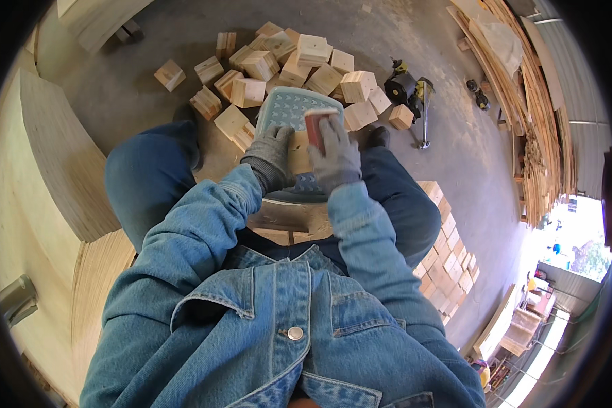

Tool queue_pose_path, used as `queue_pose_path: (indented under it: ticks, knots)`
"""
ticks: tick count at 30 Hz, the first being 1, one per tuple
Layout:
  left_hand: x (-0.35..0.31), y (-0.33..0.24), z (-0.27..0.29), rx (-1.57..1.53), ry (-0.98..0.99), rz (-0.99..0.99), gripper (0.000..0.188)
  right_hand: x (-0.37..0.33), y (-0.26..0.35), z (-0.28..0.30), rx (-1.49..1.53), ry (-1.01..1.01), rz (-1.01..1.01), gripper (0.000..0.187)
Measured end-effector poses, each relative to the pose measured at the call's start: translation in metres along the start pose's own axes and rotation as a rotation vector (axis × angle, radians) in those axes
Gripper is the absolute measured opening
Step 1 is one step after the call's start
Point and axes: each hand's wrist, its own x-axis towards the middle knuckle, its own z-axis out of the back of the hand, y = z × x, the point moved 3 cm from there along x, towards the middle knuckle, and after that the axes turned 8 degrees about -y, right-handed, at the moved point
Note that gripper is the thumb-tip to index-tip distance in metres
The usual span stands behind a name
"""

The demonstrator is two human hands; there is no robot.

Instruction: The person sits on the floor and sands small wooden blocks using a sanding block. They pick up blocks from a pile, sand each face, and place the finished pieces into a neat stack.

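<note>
Between my knees stands a blue-grey plastic stool [279, 109] with a patterned top. A pale wooden block [298, 155] rests on it. My left hand [270, 155], in a grey knit glove, is closed against the block's left side. In my right hand [336, 155], gloved too, is a reddish-brown sanding block [315, 128], gripped at the upper right of the wooden block. The sanding block is slightly blurred. Whether its face touches the wood I cannot tell, since the fingers cover part of it.
Loose wooden blocks [260, 64] lie heaped beyond the stool. Right of them are yellow-and-black power tools [402, 85] and a hammer-like metal tool [424, 122]. Stacked blocks [449, 262] stand by my right leg. Large wooden panels [61, 156] rise at left; long boards [523, 88] lean at right.
</note>
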Motion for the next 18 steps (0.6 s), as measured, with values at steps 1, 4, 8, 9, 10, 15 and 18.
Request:
queue_pose_path:
  ticks: [1,4,8,9,10,15,18]
  knots:
    - [0.000,0.001,-0.001,-0.004,0.002,-0.007,0.117,-0.019,0.006,0.010,-0.003,0.006,0.041,0.067]
    - [0.000,0.002,0.000,-0.002,0.003,-0.030,0.114,-0.069,0.014,0.034,-0.019,0.069,0.043,0.067]
    - [0.001,0.000,-0.005,0.011,0.009,-0.026,0.110,-0.095,0.009,0.045,-0.044,0.113,0.035,0.069]
    - [0.001,0.000,-0.006,0.009,0.011,-0.019,0.110,-0.095,0.009,0.044,-0.057,0.106,0.042,0.068]
    - [0.001,0.001,-0.007,0.004,-0.002,-0.036,0.111,-0.091,0.011,0.042,-0.061,0.100,0.055,0.068]
    - [0.002,0.001,-0.008,-0.025,0.004,-0.006,0.120,-0.027,0.011,0.026,-0.054,0.083,0.003,0.066]
    - [0.001,0.003,-0.003,-0.049,-0.008,-0.001,0.119,0.026,0.001,0.012,-0.088,0.097,-0.091,0.066]
